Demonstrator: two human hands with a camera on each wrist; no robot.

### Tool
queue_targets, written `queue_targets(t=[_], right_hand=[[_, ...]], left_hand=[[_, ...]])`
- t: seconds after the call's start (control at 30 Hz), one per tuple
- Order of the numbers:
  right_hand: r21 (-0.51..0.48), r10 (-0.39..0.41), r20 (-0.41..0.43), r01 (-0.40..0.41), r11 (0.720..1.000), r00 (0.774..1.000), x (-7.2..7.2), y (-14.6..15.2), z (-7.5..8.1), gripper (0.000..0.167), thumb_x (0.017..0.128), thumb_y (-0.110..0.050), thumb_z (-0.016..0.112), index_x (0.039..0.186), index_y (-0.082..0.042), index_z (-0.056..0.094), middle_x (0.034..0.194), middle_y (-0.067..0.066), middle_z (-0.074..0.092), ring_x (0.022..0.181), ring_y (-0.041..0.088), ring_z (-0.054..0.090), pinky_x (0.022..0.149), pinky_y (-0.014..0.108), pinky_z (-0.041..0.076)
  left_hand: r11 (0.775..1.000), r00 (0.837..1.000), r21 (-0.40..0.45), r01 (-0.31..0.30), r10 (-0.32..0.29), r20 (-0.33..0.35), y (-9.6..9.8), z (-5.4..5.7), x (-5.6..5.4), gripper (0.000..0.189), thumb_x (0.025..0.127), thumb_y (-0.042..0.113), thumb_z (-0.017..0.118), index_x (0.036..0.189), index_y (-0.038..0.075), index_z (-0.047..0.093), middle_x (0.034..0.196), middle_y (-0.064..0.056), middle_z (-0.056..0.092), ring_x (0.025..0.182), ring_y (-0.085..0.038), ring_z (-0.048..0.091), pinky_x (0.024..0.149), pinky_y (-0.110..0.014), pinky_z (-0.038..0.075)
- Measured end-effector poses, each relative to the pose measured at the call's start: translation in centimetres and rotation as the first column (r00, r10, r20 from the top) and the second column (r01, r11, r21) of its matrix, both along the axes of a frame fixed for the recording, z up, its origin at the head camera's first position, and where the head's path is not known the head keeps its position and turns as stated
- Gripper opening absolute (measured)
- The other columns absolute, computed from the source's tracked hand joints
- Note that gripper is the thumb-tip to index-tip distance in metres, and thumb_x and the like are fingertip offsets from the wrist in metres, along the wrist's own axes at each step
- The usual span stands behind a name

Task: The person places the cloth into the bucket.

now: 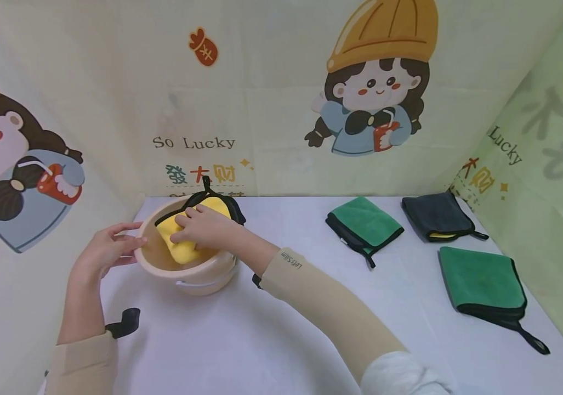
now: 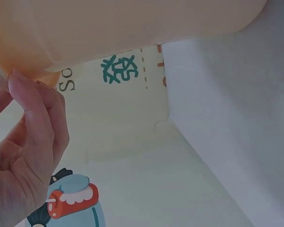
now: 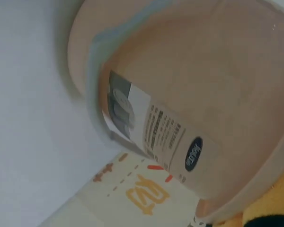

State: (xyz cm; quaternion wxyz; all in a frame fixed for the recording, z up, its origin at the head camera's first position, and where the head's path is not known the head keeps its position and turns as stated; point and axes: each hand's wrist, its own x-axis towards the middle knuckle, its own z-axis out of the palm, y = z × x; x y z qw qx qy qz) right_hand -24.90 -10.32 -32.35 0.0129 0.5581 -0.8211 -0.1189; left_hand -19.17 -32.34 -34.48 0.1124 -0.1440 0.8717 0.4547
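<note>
A cream plastic bucket (image 1: 207, 284) stands on the white table with its mouth tipped toward the head camera. At its left rim, my left hand (image 1: 108, 248) pinches the edge; the left wrist view has the fingertips of the left hand (image 2: 35, 118) on the rim. A yellow cloth with black edging and a hanging loop (image 1: 217, 204) sits partly in the bucket's mouth, its top sticking out over the far rim. My right hand (image 1: 207, 226) grips this cloth from above, fingers bent into it. The right wrist view shows the bucket's labelled side (image 3: 203, 94), with the right hand out of sight.
To the right on the table lie a folded green cloth (image 1: 370, 222), a dark grey cloth (image 1: 431, 214) showing a yellow edge, and a larger green cloth (image 1: 483, 280). A pale handle (image 3: 97, 90) hangs along the bucket's side. Printed curtains (image 1: 271, 109) stand behind and beside the table.
</note>
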Motion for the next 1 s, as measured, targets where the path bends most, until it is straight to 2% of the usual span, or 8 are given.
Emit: queue_targets(t=[0.2, 0.53, 0.7, 1.0], right_hand=[[0.027, -0.021, 0.025, 0.02, 0.999, 0.999, -0.3, -0.7, -1.0, 0.041, 0.091, -0.028, 0.056, 0.13, -0.036, 0.045, 0.13, -0.002, 0.042, 0.115, 0.016, 0.036, 0.098, 0.03, 0.03], [-0.014, -0.026, 0.157, 0.029, 0.999, 0.987, -0.4, -2.0, -1.9, 0.041, 0.091, -0.027, 0.056, 0.129, -0.037, 0.047, 0.135, -0.005, 0.042, 0.12, 0.013, 0.033, 0.105, 0.031, 0.024], [-0.01, -0.033, 0.169, 0.036, 0.999, 0.985, -0.5, -2.5, -2.6, 0.04, 0.091, -0.033, 0.054, 0.13, -0.038, 0.045, 0.134, -0.007, 0.04, 0.12, 0.012, 0.031, 0.106, 0.031, 0.022], [0.04, -0.081, 0.151, 0.076, 0.996, 0.985, -0.6, -3.0, -3.5, 0.036, 0.096, -0.038, 0.043, 0.132, -0.041, 0.039, 0.136, -0.008, 0.035, 0.124, 0.011, 0.028, 0.109, 0.031, 0.018]], left_hand=[[1.0, 1.0, -0.011, 0.007, -0.007, -0.008, 0.1, -0.1, -0.1, 0.079, 0.083, 0.045, 0.062, 0.143, 0.006, 0.026, 0.132, -0.028, 0.042, 0.086, -0.014, 0.063, 0.076, -0.028, 0.052], [0.999, 0.999, -0.014, 0.029, -0.03, -0.015, -0.1, 0.1, 0.0, 0.08, 0.084, 0.044, 0.061, 0.143, 0.004, 0.025, 0.131, -0.029, 0.043, 0.081, -0.01, 0.062, 0.076, -0.029, 0.052], [1.0, 1.0, -0.013, 0.029, -0.029, -0.011, -0.1, 0.0, -0.1, 0.08, 0.084, 0.043, 0.061, 0.143, 0.004, 0.024, 0.131, -0.029, 0.042, 0.081, -0.01, 0.062, 0.076, -0.029, 0.052], [1.0, 1.0, -0.013, 0.02, -0.02, -0.005, -0.1, 0.0, -0.2, 0.079, 0.085, 0.043, 0.061, 0.144, 0.005, 0.024, 0.131, -0.029, 0.042, 0.079, -0.008, 0.062, 0.075, -0.029, 0.053]])
